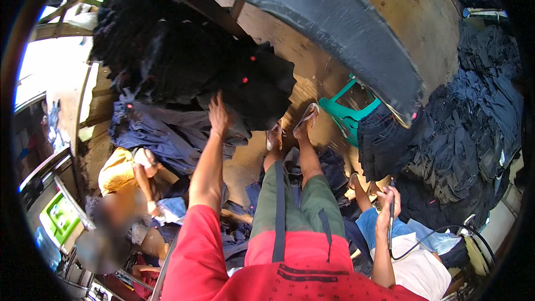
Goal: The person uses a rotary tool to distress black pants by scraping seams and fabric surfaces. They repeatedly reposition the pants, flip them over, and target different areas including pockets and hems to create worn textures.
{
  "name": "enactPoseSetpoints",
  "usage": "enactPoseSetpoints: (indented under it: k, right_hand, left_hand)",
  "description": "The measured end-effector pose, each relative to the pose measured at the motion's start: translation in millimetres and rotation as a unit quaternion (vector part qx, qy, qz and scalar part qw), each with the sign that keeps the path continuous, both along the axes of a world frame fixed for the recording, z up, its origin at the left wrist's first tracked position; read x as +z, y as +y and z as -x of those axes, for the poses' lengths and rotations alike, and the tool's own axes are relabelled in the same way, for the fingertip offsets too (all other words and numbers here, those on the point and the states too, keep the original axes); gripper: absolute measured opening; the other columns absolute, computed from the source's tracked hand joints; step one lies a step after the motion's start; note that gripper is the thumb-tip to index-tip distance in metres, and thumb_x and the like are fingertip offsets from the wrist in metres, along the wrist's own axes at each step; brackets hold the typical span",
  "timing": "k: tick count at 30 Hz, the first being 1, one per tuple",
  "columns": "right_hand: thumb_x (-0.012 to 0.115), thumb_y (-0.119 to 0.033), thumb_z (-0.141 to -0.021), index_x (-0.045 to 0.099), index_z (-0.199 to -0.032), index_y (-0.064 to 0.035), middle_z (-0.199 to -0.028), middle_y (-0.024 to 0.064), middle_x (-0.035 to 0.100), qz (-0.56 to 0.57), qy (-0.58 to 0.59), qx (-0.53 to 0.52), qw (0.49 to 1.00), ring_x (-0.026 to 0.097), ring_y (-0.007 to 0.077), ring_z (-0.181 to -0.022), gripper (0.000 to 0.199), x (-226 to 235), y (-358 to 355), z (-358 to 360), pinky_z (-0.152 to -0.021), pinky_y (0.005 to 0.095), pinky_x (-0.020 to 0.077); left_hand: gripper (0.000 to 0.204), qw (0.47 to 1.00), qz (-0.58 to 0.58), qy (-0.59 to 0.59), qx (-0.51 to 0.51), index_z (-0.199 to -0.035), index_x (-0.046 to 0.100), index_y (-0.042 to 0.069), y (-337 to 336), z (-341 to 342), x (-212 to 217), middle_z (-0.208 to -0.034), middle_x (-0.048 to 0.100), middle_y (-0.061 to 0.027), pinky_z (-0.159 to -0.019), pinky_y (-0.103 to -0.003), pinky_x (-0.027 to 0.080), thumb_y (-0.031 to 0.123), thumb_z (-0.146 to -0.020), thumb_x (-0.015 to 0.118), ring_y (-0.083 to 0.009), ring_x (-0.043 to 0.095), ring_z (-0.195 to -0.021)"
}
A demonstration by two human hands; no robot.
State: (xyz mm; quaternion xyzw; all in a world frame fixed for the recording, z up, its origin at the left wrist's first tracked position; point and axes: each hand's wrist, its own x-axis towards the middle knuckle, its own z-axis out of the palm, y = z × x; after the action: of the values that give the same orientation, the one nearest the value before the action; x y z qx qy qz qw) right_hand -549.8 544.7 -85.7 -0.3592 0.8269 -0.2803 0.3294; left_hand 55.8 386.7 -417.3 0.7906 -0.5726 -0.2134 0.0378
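My left hand reaches forward, its fingers stretched out and resting on the near edge of a tall heap of black cloth pieces. A few small red spots show on the heap's right part. Below it lie folded dark blue and grey cloths. Off to the right, my right hand is raised and closed around a thin, dark, pen-shaped tool. A black cable curves away from the tool's lower end to the right. The tool's exact kind cannot be made out.
A green plastic stool stands ahead, beside a long black padded piece. Dark garments are heaped at the right. One person in yellow sits at the left, another in white at the lower right. Brown floor shows near my feet.
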Motion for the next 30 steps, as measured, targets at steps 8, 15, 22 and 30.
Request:
enactPoseSetpoints:
  k: [8,15,22,30]
  right_hand:
    - [0.062,-0.038,-0.115,0.067,-0.127,0.0007,-0.114,0.0145,0.074,-0.056,0.091,-0.017,0.994,0.077,0.0225,-0.093,0.04,-3,20,-1,-0.09,0.036,0.0598]
    - [0.065,-0.038,-0.113,0.07,-0.122,0.0001,-0.11,0.0106,0.075,-0.019,0.113,-0.028,0.993,0.075,0.0188,-0.091,0.039,-11,15,1,-0.084,0.033,0.0604]
    - [0.064,-0.037,-0.114,0.068,-0.127,-0.0013,-0.113,0.0117,0.076,-0.067,0.088,-0.056,0.992,0.076,0.0204,-0.095,0.039,-9,21,-9,-0.091,0.0356,0.0591]
    - [0.066,-0.039,-0.112,0.071,-0.127,-0.0014,-0.112,0.0103,0.078,-0.118,0.116,-0.066,0.984,0.076,0.0172,-0.095,0.041,4,18,-16,-0.088,0.0311,0.0571]
  left_hand:
    - [0.119,0.971,-0.231,-0.016,0.065,-0.169,0.028,0.021,-68,-9,-101,-0.162,0.046,-0.0212,-0.102,-0.056,0.061,0.035,-0.074,0.099,-0.0478,0.063,-0.133]
    - [0.12,0.979,-0.202,-0.003,0.02,-0.166,0.034,0.019,-72,-61,-83,-0.165,0.042,-0.0251,-0.106,-0.059,0.059,0.042,-0.069,0.101,-0.0493,0.064,-0.134]
    - [0.063,0.983,-0.173,0.06,-0.03,-0.148,0.065,0.01,-73,-16,-78,-0.128,0.074,-0.0297,-0.105,-0.054,0.057,0.049,-0.1,0.075,-0.0456,0.07,-0.126]
    - [0.076,0.981,-0.041,0.174,0.078,-0.157,0.057,-0.001,-95,-30,6,-0.148,0.067,-0.0268,-0.119,-0.049,0.047,0.055,-0.105,0.067,-0.0419,0.06,-0.144]
